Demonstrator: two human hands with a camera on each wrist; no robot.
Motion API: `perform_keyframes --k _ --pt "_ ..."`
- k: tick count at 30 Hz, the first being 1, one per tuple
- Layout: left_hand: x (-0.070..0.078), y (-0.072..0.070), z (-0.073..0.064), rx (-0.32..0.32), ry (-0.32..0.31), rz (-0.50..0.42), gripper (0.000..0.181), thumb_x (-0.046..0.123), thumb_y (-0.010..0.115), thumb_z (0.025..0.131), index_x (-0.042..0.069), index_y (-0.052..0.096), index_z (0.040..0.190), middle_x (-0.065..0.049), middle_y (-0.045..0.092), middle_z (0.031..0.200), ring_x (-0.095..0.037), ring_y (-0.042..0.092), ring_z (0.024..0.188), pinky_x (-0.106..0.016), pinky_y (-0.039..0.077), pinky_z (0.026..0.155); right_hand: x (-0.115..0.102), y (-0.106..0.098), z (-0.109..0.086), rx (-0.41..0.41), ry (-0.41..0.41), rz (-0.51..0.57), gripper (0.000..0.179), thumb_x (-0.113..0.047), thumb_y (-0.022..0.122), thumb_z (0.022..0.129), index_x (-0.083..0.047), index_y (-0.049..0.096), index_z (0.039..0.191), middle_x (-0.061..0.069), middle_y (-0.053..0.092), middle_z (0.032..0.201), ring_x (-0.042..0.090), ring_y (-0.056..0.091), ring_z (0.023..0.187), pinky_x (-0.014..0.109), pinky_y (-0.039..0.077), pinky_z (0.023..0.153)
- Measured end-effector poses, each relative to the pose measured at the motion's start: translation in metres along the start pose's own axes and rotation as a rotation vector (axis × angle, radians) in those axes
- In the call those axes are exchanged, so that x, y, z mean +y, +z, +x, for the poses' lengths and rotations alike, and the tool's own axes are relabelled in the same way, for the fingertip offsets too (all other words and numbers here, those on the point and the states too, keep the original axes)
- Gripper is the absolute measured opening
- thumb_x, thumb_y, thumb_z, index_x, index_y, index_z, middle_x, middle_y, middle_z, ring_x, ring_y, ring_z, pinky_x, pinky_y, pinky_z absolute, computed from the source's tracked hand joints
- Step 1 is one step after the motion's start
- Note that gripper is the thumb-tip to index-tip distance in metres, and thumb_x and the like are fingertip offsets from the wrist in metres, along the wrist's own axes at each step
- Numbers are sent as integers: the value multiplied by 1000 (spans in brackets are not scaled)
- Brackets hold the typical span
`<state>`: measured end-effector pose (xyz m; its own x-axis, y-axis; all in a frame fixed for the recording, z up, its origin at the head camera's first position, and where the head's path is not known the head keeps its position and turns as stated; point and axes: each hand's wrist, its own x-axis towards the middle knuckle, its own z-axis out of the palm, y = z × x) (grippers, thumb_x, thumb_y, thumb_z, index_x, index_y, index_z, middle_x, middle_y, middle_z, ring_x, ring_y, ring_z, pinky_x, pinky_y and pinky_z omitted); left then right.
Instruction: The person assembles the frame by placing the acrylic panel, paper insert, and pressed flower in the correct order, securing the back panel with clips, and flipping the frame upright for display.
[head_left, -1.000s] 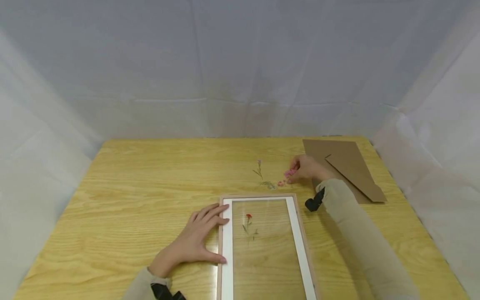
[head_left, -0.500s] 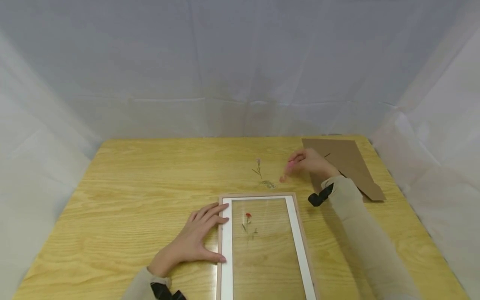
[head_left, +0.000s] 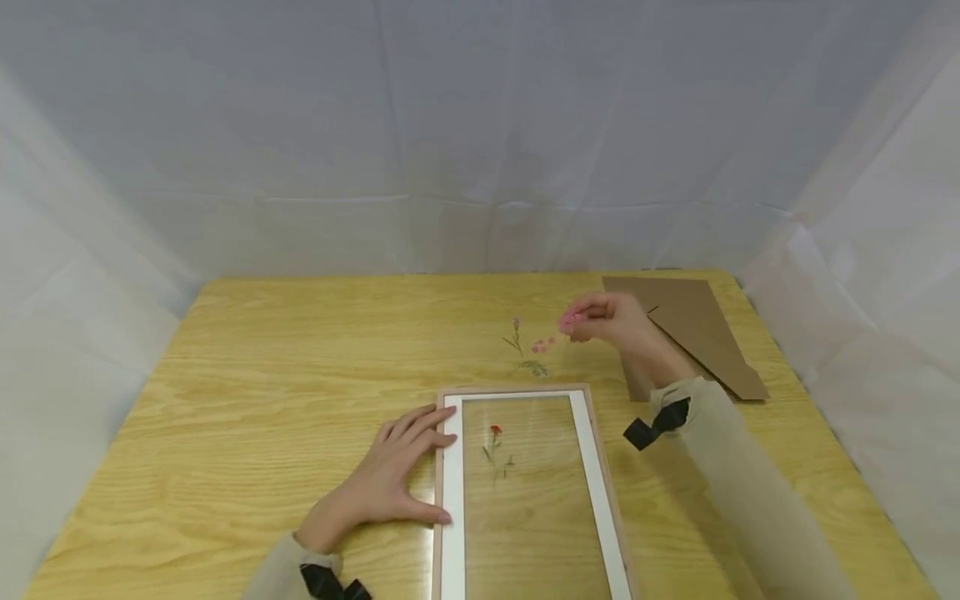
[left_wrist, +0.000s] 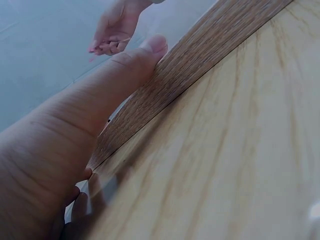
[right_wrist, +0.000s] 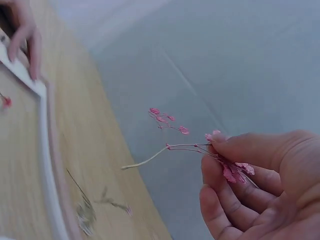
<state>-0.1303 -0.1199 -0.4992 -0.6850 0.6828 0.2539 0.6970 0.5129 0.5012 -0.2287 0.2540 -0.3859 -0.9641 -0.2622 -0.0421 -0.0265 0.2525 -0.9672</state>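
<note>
My right hand (head_left: 611,325) pinches a sprig of small pink dried flowers (right_wrist: 232,170) between thumb and fingers, raised over the back of the table. Its pale stem (right_wrist: 145,162) and a thin pink flower cluster (right_wrist: 167,120) stick out to the left in the right wrist view. My left hand (head_left: 390,479) lies spread at the left side of a picture frame (head_left: 452,500), fingertips on its white border and thumb on the same edge. Through the clear pane show a red flower on a stem (head_left: 495,433) and a small green sprig (head_left: 508,465).
Beyond the frame lie a purple-tipped flower stem (head_left: 515,333) and a pale green sprig (head_left: 534,367). A brown backing board (head_left: 690,308) with a folded-out flap (head_left: 712,362) lies at the back right. White cloth (head_left: 480,133) hangs behind the table.
My right hand has lifted the pink flower sprig off the table, moving slightly back and to the left with it. The left hand and the frame have stayed put.
</note>
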Motion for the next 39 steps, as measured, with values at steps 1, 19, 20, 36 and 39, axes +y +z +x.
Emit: perform_keyframes --k 1,19,20,36,39 --pt "0 0 0 0 0 1 89 77 73 66 20 56 133 0 27 162 -30 22 147 -62 25 107 -2 4 -6 -8 6 19 30 -15 76 89 2 67 111 7 74 97 27 69 89 39 57 81" --pt "-2 -5 -1 -4 -27 3 88 75 74 67 20 55 133 -1 27 162 -32 22 146 -63 25 107 54 72 -54 -97 -58 -184 16 -11 77 87 -4 69 99 8 66 90 18 68 75 26 55 62" --pt "-2 -5 -1 -4 -26 2 88 75 74 67 20 55 133 -1 27 162 -32 22 146 -64 25 106 56 73 -55 -91 -71 -207 16 -11 77 87 -4 69 98 7 66 88 18 66 75 26 55 63" --pt "-3 -3 0 -20 -27 0 88 75 74 66 22 55 134 1 25 163 -30 20 147 -66 25 107 44 69 -80 -16 -332 -652 23 -19 74 91 -6 70 109 6 67 105 24 63 93 38 53 77" --pt "-3 -2 -2 -18 -25 3 89 76 73 66 22 54 134 1 25 163 -30 21 147 -65 25 106 38 66 -93 -119 -436 -729 30 -16 72 92 -3 68 118 12 67 120 29 63 108 45 54 88"
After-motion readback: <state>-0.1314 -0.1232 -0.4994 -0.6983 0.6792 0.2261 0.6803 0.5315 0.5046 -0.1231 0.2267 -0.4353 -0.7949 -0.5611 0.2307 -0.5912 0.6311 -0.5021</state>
